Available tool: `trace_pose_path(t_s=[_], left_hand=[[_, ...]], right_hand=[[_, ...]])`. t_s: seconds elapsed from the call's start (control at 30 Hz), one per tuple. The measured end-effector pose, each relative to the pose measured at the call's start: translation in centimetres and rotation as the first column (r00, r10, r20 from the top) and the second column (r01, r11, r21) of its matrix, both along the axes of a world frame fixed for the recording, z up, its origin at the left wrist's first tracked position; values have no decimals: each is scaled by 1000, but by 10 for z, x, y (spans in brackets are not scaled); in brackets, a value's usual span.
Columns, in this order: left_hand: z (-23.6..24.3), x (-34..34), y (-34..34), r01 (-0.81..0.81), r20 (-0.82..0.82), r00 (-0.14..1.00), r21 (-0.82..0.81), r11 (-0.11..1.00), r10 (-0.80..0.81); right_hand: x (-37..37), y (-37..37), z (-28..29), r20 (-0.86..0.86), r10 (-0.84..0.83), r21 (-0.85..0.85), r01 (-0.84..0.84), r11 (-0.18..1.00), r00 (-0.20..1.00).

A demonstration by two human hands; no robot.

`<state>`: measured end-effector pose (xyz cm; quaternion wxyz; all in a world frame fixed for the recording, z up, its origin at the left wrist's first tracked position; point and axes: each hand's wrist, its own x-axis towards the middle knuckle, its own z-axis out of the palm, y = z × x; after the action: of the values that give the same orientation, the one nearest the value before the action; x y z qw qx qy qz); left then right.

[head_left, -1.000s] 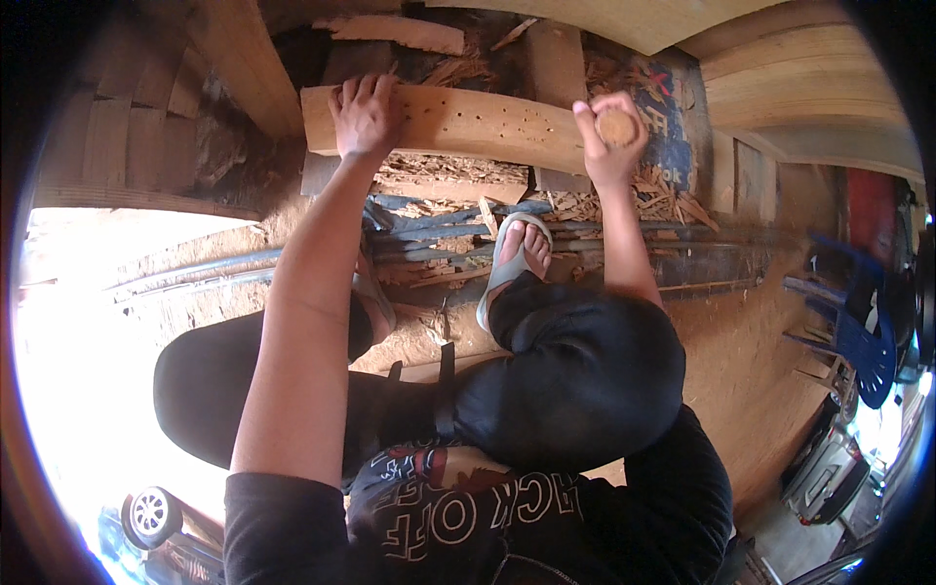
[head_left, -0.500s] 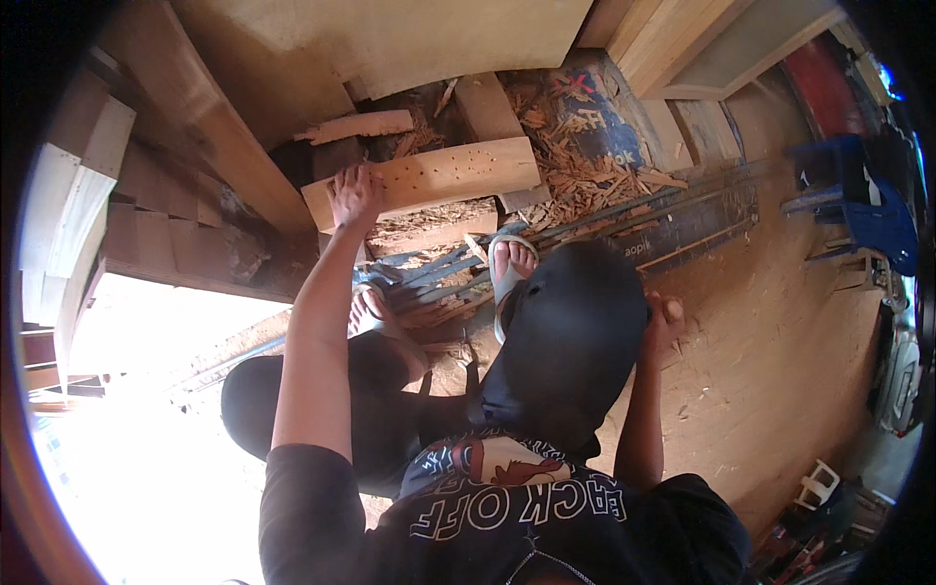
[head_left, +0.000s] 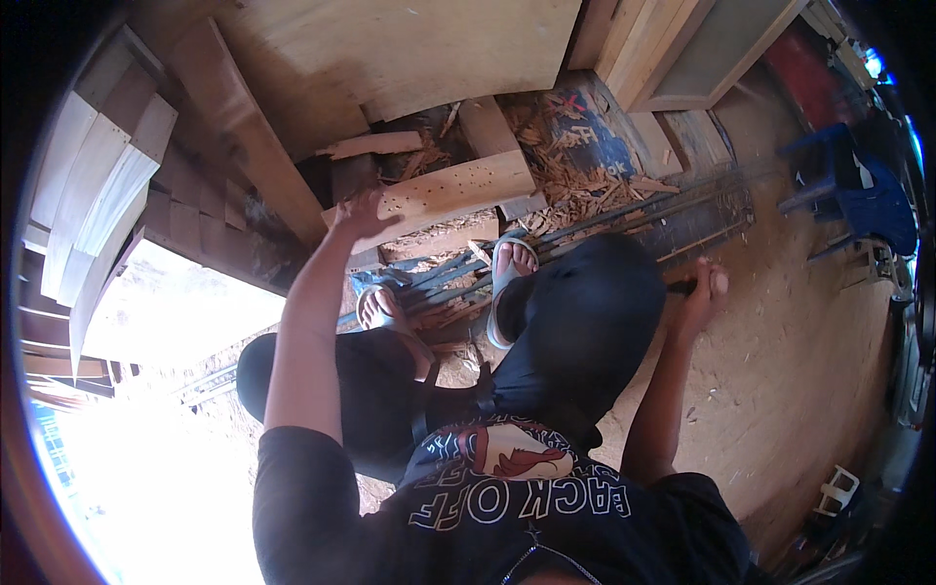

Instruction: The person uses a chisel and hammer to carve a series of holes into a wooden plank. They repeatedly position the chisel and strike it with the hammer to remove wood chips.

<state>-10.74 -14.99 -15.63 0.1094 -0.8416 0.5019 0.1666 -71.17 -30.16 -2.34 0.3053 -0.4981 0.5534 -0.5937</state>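
Note:
My left hand (head_left: 362,216) is at the left end of a wooden plank (head_left: 458,187) dotted with small dark holes. Its fingers are spread apart, and I cannot tell whether they still touch the wood. The plank lies across other timber pieces. Out beyond my right knee, my right hand (head_left: 700,297) is closed round a tool with a pale, rounded wooden handle end (head_left: 720,283). A short dark part of it shows on the knee side; the rest is hidden, so its kind is unclear.
Wood chips (head_left: 561,207) lie heaped around the plank. Long dark rods (head_left: 624,214) run along the floor past my sandalled feet. A tall board (head_left: 234,117) leans at the left, a plywood sheet (head_left: 429,49) stands ahead, and a blue plastic chair (head_left: 858,190) is at the right.
My left hand has gone from resting on the plank to fingers spread at its end. My right hand has swung outward from the knee with the wooden-handled tool. The view has shifted slightly.

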Motion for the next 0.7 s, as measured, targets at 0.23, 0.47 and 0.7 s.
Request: trace_pose_path(t_s=[0.23,0.47,0.7], left_hand=[[143,99,-6,-79,-84,995,-206,975,62],[120,138,65,-189,-264,961,-435,880,76],[108,166,134,-294,-448,868,-119,948,213]], right_hand=[[106,-119,80,69,323,-181,-306,935,944],[301,-178,126,-310,672,23,-701,713,673],[363,-139,31,-581,572,261,-534,805,579]])
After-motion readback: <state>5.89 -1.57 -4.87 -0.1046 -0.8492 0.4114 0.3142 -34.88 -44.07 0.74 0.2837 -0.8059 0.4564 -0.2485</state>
